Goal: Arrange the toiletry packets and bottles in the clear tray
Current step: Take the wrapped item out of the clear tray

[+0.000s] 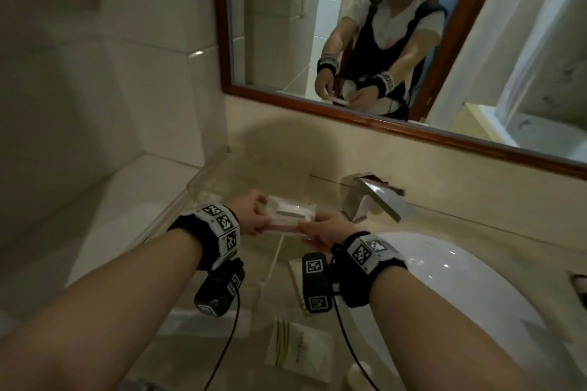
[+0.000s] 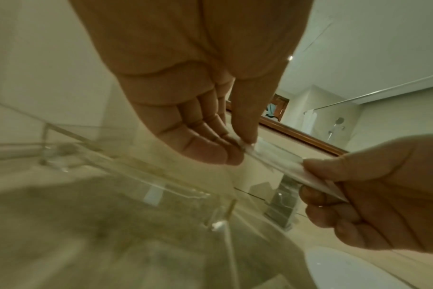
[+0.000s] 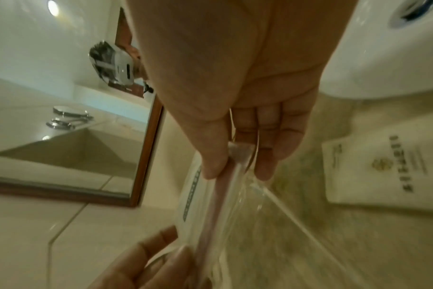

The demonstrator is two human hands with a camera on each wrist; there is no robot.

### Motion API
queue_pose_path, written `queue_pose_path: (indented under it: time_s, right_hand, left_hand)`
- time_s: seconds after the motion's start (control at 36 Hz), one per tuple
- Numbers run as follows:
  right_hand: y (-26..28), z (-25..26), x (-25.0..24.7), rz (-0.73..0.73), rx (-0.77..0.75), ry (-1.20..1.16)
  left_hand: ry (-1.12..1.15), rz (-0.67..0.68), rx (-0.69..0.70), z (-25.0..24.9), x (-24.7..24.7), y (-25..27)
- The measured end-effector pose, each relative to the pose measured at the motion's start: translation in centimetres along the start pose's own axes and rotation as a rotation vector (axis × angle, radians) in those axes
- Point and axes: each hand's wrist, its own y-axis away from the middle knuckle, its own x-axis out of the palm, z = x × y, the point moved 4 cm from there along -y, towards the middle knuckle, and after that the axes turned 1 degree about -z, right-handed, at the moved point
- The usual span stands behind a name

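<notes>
A clear toiletry packet (image 1: 290,216) with a pink strip inside is held up over the clear tray (image 1: 203,182), stretched between both hands. Its left end is pinched by the left hand (image 1: 251,216) between thumb and fingertips; its right end is gripped by the right hand (image 1: 320,230), thumb on top and fingers curled beneath. Held at both ends, the limp packet is kept flat and level, probably so it can be lowered squarely into the tray. What the packet contains cannot be made out through the blur. More packets are left on the counter (image 1: 444,206) near the sink (image 1: 476,289), among them a white printed sachet (image 3: 383,160), still to be placed.
</notes>
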Motion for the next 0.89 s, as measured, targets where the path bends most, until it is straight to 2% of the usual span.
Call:
queue_pose_path:
  time_s: [0.19, 0.36, 0.5, 0.67, 0.89]
  right_hand:
    - [-2.3, 0.5, 7.3, 0.113, 0.044, 0.163]
    - [-4.5, 0.3, 11.4, 0.118, 0.132, 0.190]
    - [-7.6, 0.2, 14.0, 0.039, 0.138, 0.199]
    - [-9.4, 1.9, 15.8, 0.063, 0.090, 0.366]
    - [-11.3, 2.1, 17.2, -0.003, 0.126, 0.195]
  left_hand:
    - [-0.070, -0.077, -0.073, 5.7, -4.3, 0.6]
    - [-0.032, -0.150, -0.211, 11.0, -6.4, -1.6]
    - [-0.044, -0.041, -0.277, 13.5, -7.7, -3.3]
    - [-0.197, -0.034, -0.250, 14.3, -8.5, -4.6]
    - [-0.346, 0.017, -0.243, 13.1, -8.0, -6.3]
